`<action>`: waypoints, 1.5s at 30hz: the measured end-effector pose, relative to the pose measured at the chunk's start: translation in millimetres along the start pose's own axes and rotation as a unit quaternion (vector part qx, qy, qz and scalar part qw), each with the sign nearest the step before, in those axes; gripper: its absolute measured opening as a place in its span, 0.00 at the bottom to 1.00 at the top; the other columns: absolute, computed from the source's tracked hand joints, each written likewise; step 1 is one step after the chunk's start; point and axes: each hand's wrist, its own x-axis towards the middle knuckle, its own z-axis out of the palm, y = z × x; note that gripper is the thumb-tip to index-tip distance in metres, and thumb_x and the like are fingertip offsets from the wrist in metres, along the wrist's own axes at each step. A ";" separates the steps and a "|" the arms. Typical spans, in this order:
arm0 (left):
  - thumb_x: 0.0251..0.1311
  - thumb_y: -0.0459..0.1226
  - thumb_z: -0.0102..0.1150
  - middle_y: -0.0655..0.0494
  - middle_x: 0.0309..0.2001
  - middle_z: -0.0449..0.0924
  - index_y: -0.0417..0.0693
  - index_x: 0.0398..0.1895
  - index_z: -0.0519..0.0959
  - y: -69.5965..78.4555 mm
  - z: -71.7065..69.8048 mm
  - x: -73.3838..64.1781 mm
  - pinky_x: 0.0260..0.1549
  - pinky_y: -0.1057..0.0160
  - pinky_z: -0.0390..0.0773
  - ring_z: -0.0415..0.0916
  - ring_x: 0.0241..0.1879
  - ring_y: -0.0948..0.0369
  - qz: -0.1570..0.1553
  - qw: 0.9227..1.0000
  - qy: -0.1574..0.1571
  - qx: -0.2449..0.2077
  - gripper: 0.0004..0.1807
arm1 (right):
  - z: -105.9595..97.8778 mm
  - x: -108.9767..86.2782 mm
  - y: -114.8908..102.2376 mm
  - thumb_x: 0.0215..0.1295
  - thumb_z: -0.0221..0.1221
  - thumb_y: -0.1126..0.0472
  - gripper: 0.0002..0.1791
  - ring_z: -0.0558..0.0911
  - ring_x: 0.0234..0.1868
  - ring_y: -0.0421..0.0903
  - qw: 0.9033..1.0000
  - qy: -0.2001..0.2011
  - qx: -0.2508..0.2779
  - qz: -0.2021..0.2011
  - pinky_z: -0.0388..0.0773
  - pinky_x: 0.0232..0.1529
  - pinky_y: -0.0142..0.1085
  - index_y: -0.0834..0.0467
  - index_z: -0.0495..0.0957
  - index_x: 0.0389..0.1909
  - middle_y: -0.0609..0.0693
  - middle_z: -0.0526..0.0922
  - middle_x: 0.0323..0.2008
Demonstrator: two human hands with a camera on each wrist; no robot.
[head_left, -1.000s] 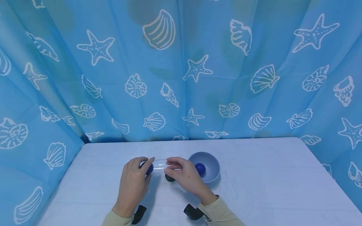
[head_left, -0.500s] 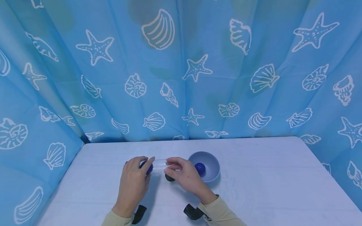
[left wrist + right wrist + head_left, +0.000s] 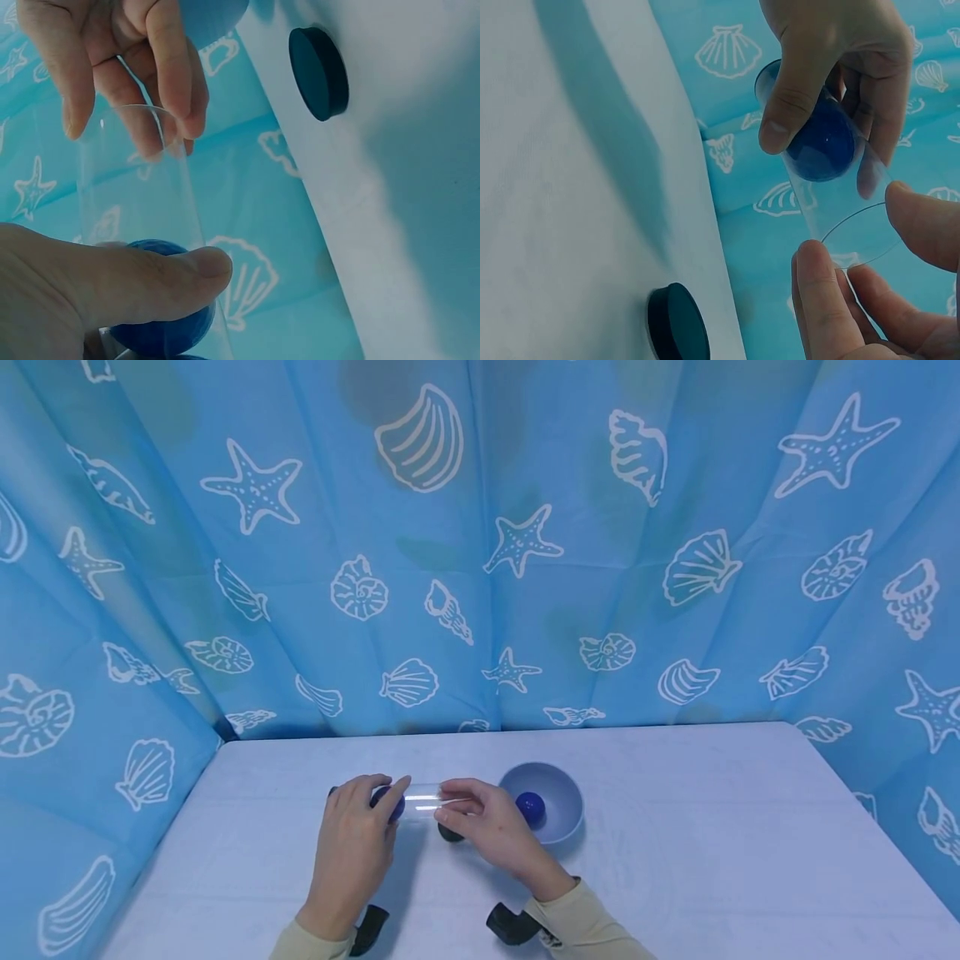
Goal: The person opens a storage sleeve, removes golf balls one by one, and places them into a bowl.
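A clear cylinder [image 3: 422,800] lies nearly level between the two hands, above the table. My left hand [image 3: 351,831] grips its left part, thumb across the wall in the left wrist view. Inside, under that grip, is a shiny blue ball [image 3: 825,146]. A dark rim [image 3: 766,79] marks the cylinder's far end in the right wrist view. My right hand [image 3: 491,827] holds the open end, with the thumb [image 3: 922,225] on one side of the clear rim and the fingers [image 3: 821,289] on the other. On the table below lies a round black lid [image 3: 322,75], partly hidden in the head view.
Just right of my right hand stands a grey-blue bowl [image 3: 566,789] with another blue ball [image 3: 531,808] in it. Black wrist devices [image 3: 513,924] sit at both cuffs. A blue shell-print curtain [image 3: 480,568] hangs behind the white table [image 3: 712,843].
Both hands stay almost where they were. The cylinder's visible middle section looks slightly wider, and its highlights have shifted. The bowl and lid have not moved.
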 end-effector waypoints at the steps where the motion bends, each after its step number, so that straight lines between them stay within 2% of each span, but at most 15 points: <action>1: 0.44 0.30 0.81 0.43 0.51 0.81 0.48 0.56 0.84 -0.1 -0.4 0.0 0.61 0.44 0.72 0.75 0.55 0.46 0.001 1.000 0.001 0.001 0.31 | 0.3 0.1 0.3 0.70 0.64 0.56 0.26 0.81 0.58 0.47 1.000 -0.001 0.005 -0.001 0.81 0.55 0.37 0.61 0.74 0.65 0.53 0.80 0.59; 13: 0.46 0.29 0.79 0.44 0.52 0.79 0.50 0.57 0.83 -0.5 -4.1 -1.0 0.63 0.44 0.70 0.73 0.57 0.46 -0.002 1.000 -0.004 0.002 0.31 | 2.5 -1.3 0.5 0.69 0.64 0.55 0.26 0.81 0.58 0.49 0.999 -0.005 0.033 -0.011 0.80 0.56 0.39 0.61 0.74 0.64 0.55 0.80 0.59; 25: 0.45 0.28 0.79 0.44 0.52 0.80 0.50 0.57 0.84 -0.1 -3.4 -1.1 0.63 0.44 0.71 0.74 0.56 0.47 -0.003 1.000 -0.008 0.005 0.31 | 1.9 1.0 2.3 0.67 0.66 0.51 0.28 0.81 0.56 0.47 1.000 0.007 0.006 0.030 0.80 0.56 0.44 0.56 0.75 0.64 0.53 0.80 0.58; 36: 0.44 0.30 0.81 0.44 0.52 0.80 0.50 0.56 0.84 1.0 -2.1 -0.9 0.61 0.44 0.73 0.74 0.55 0.47 -0.014 1.000 -0.007 -0.006 0.31 | 0.2 0.7 -0.1 0.66 0.67 0.54 0.26 0.82 0.54 0.47 0.999 0.010 0.021 0.025 0.81 0.55 0.43 0.58 0.76 0.63 0.53 0.81 0.55; 45: 0.43 0.32 0.82 0.44 0.52 0.80 0.49 0.57 0.83 0.6 -0.6 -0.8 0.61 0.44 0.73 0.75 0.55 0.47 -0.014 1.000 -0.011 -0.006 0.32 | -1.5 1.4 -0.9 0.65 0.68 0.51 0.28 0.82 0.56 0.49 0.999 0.020 0.006 0.030 0.80 0.56 0.45 0.58 0.75 0.63 0.53 0.82 0.55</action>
